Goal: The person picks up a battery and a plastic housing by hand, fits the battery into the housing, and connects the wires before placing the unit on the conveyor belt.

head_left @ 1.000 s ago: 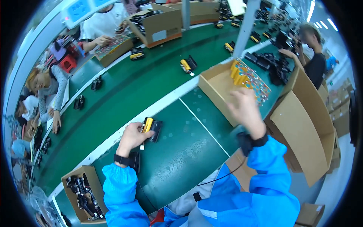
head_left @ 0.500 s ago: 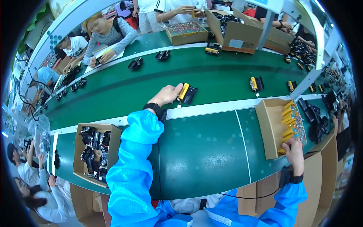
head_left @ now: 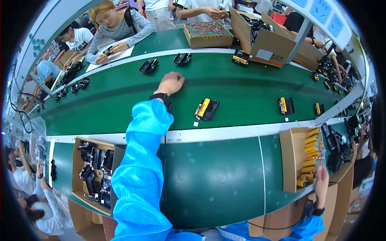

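Observation:
My left hand (head_left: 171,83) is over the green belt, its fingers curled in and nothing visible in them. Just beyond it lie two black plastic housings (head_left: 149,66) on the belt's far side. Closer to me, a black housing holding a yellow battery (head_left: 206,109) rests on the belt, with a white connector on its lead. My right hand (head_left: 321,182) is at the near right edge of a cardboard box of yellow batteries (head_left: 287,160). Seen edge-on, its fingers point up beside the batteries, and whether they hold anything is hidden.
A cardboard box (head_left: 76,176) of black plastic parts stands left of my left forearm. More housings with batteries (head_left: 286,105) lie along the belt to the right. Across it are a person handling a small part, a tray of batteries (head_left: 209,42) and an open carton (head_left: 269,48).
My left hand has let go of the battery-filled housing and moved away toward the far side. My right hand has drawn back to the box's near edge. The view has shifted.

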Demonstrator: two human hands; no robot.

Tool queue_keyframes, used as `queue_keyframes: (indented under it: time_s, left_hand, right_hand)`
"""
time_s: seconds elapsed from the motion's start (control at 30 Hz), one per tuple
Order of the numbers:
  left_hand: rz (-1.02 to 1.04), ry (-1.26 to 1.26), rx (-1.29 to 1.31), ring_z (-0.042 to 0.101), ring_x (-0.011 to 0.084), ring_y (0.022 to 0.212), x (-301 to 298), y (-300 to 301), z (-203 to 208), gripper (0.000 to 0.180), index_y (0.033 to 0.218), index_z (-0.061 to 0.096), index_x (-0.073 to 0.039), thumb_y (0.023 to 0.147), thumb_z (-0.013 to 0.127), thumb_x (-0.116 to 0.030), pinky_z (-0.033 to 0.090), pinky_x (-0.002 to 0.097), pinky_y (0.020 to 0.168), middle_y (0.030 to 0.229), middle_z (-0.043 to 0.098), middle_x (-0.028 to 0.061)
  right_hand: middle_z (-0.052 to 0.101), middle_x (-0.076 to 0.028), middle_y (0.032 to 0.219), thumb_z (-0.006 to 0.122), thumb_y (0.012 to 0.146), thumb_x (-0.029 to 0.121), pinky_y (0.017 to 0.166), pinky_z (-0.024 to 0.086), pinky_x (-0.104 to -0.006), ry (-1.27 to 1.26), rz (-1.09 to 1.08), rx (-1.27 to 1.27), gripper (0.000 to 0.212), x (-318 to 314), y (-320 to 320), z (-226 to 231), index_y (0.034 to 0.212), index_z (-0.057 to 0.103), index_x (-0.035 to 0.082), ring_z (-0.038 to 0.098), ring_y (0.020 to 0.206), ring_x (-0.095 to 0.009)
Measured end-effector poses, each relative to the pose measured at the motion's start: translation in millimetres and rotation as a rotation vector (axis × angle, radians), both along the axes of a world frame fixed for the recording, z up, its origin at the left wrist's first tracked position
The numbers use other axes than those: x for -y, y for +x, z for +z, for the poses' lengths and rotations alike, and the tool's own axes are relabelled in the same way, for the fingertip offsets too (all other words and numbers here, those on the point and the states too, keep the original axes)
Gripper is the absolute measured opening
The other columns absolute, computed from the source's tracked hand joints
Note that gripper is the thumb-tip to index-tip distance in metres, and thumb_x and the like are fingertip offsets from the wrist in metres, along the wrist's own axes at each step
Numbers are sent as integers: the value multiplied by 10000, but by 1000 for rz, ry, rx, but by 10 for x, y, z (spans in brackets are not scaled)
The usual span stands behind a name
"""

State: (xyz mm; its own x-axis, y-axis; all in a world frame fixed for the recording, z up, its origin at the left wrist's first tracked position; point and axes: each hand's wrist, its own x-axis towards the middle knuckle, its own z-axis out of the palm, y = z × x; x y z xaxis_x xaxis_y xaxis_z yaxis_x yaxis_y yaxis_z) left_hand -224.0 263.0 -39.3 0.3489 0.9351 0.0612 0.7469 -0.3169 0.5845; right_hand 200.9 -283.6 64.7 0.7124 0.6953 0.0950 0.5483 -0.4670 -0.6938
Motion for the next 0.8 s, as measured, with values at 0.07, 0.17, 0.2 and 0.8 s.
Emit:
queue_keyframes:
  time_s: [0.07,0.17,0.2,0.8]
  left_hand:
    - [29,87,34,624,364,974,-130,112,-90,360,1134,667,-97,858,647,-329,498,447,872,1026,646,198]
    - [105,280,88,587,367,1045,-323,273,-131,347,1123,668,-125,829,688,-307,478,455,906,1099,602,183]
    - [162,314,30,572,369,1057,-367,345,-149,346,1122,667,-135,821,698,-304,472,460,908,1110,582,175]
    - [-22,116,-160,572,352,1040,123,92,442,276,984,722,-157,760,754,-314,482,457,870,1063,603,140]
  right_hand:
    - [560,-72,862,476,1002,194,806,438,-317,222,10,31,219,-11,-138,178,915,522,-2,542,844,-207]
    - [528,-33,843,412,1043,260,807,435,-267,714,56,43,285,-200,-398,440,902,503,30,537,838,-158]
    - [502,-15,761,397,1050,292,751,442,-242,968,78,27,313,-266,-489,469,876,490,48,532,760,-128]
    - [406,-19,605,465,1017,222,497,364,-298,402,511,-1440,141,-1946,-2058,-898,960,490,95,391,501,-130]
